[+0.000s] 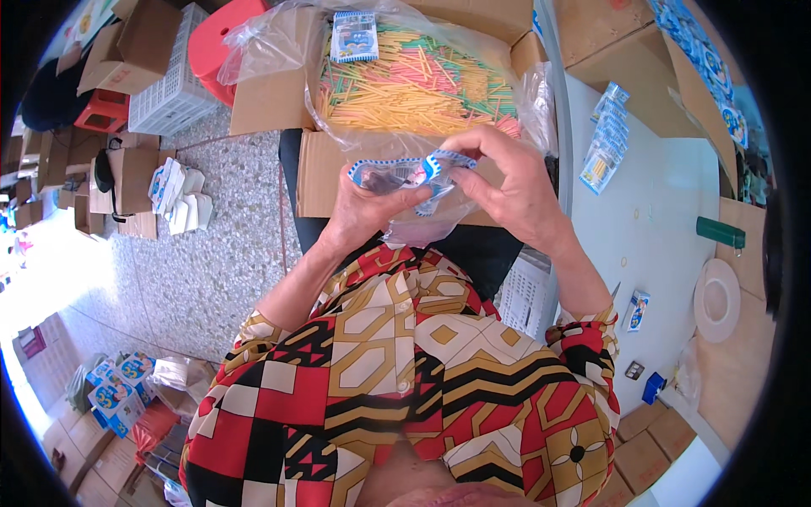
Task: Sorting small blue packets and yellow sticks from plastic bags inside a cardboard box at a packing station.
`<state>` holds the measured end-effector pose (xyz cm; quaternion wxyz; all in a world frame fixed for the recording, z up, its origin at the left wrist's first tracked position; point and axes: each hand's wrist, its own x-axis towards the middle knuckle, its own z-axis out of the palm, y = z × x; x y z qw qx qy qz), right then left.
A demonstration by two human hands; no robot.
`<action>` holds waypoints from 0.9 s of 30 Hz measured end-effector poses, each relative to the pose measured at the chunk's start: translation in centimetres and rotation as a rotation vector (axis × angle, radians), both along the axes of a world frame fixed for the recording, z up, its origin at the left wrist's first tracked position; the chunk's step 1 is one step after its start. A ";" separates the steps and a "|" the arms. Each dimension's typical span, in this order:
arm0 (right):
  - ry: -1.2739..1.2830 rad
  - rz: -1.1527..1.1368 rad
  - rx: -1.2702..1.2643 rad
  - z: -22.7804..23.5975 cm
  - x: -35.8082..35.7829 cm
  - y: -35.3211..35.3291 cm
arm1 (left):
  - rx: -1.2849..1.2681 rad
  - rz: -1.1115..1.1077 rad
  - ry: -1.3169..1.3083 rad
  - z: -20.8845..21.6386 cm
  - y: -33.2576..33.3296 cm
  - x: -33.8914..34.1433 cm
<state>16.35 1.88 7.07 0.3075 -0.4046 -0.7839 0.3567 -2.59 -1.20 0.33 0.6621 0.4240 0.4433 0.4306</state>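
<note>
In front of my body, my left hand (365, 209) and my right hand (517, 184) grip a small clear plastic pouch (418, 230) with blue-and-white striped edging. My left thumb presses on its near side. The right thumb and fingers pinch the striped edge at the other side. Whether anything lies inside the pouch I cannot tell. Just beyond my hands stands an open cardboard box (317, 173) lined with clear plastic. Thin yellow, pink and green sticks (414, 84) fill it, and a blue-and-white packet (354, 38) lies on them at the far left.
On the white table (629, 232) to my right lie an overlapping row of filled packets (605, 139), a single packet (638, 310), a green tool-like object (720, 232) and a tape roll (716, 300). Left are a white crate (173, 84), a red stool (221, 42) and cartons (135, 177).
</note>
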 end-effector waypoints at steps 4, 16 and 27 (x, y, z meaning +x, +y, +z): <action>0.049 -0.066 0.132 1.7 -0.9 -0.5 | 0.023 0.108 -0.141 -0.3 -0.1 -0.3; -0.267 0.053 0.563 -0.8 -3.9 -2.0 | 0.017 0.088 -0.011 -2.4 -1.2 -2.8; -0.143 0.207 0.346 0.2 -5.4 -2.3 | 0.329 0.031 0.188 -1.8 -1.0 -4.3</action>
